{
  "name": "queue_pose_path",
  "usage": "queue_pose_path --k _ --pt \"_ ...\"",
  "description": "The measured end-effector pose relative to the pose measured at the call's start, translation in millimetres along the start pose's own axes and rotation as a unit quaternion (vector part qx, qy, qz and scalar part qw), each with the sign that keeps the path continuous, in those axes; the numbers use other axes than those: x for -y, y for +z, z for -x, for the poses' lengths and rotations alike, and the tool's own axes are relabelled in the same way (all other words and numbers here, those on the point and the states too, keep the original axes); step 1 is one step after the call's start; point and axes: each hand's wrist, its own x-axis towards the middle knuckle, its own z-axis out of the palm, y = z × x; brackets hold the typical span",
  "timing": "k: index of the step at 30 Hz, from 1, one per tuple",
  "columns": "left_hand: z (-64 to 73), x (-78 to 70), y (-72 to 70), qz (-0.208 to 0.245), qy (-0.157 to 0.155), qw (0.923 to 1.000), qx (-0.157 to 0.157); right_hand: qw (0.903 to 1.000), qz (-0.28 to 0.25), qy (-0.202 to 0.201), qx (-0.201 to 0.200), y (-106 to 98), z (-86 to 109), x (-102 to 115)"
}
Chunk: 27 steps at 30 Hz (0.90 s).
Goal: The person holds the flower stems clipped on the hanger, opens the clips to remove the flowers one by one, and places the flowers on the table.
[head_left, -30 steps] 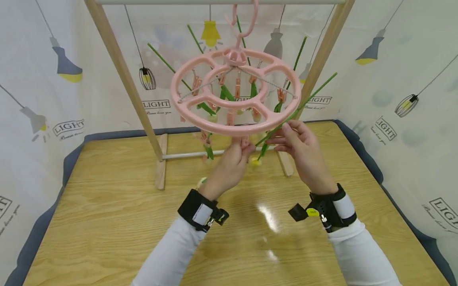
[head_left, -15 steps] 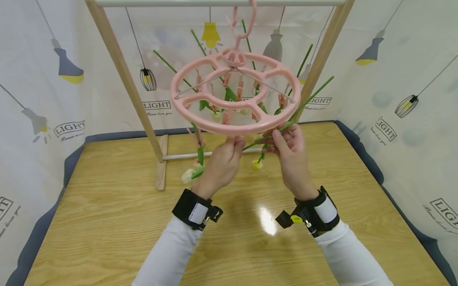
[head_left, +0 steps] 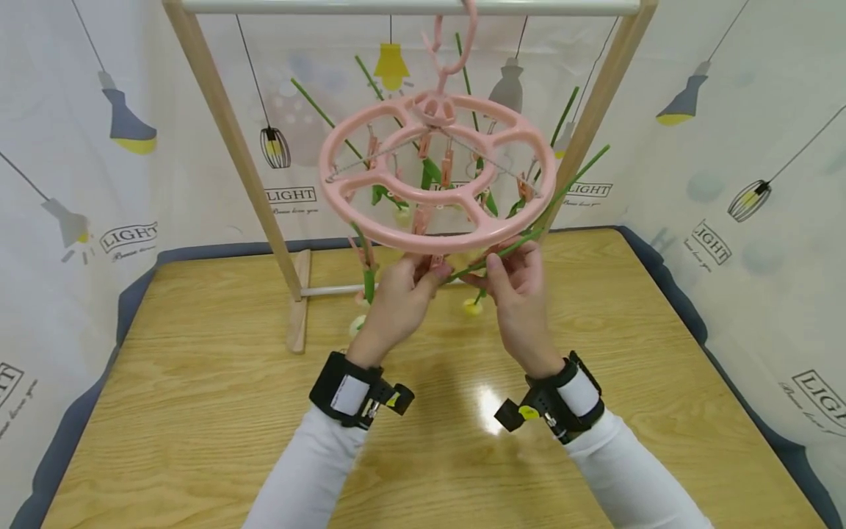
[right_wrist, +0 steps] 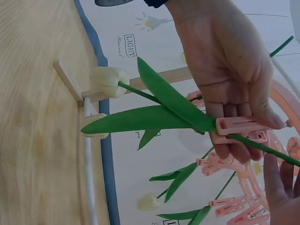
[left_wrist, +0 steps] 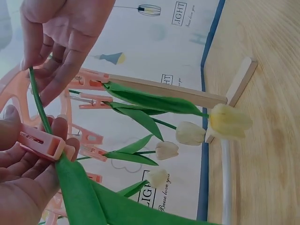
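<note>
Beneath the front rim of a pink round hanging dryer (head_left: 436, 240), my left hand (head_left: 396, 297) holds a pink clothespin (left_wrist: 42, 143) between thumb and fingers. A tulip stem (left_wrist: 40, 105) passes at the clothespin's mouth, with broad green leaves (left_wrist: 79, 187) just beyond it. In the right wrist view this tulip's white bloom (right_wrist: 110, 82) points away toward the table. Close by on the right, my right hand (head_left: 518, 301) pinches the bare part of the same stem, which slants up past the dryer's rim.
Several other tulips (left_wrist: 190, 133) hang bloom down from clothespins (left_wrist: 91, 136) around the dryer. Its hook hangs on the white top bar (head_left: 410, 7) of a wooden stand (head_left: 231, 139). A wood-grain table (head_left: 198, 411) lies below, with a lamp-patterned cloth (head_left: 760, 294) behind.
Both hands have shifted left, the right one further, bringing it nearer the left hand. The pinched stem has moved left with them. The dryer has swung slightly.
</note>
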Motion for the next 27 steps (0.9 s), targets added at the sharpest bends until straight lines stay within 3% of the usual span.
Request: queue_pose_path --k 9,15,20,27 --pt "-0.4 1.6 4.1 0.002 0.013 0.9998 -0.013 0.9991 0.016 0.018 0.036 -1.1 0.6 -5.9" --pt "-0.3 3.8 10.1 -0.016 0.019 0.9988 -0.042 0.9993 0.026 0.013 0.021 1.2 -0.2 -8.9" --pt "-0.3 3.7 12.9 -0.003 0.021 0.9973 -0.071 0.9994 0.031 -0.002 0.015 3.2 -1.8 -8.9" --pt "-0.7 3.9 13.3 0.022 0.052 0.9920 -0.113 0.9986 0.042 -0.029 0.015 5.5 -3.6 -11.4"
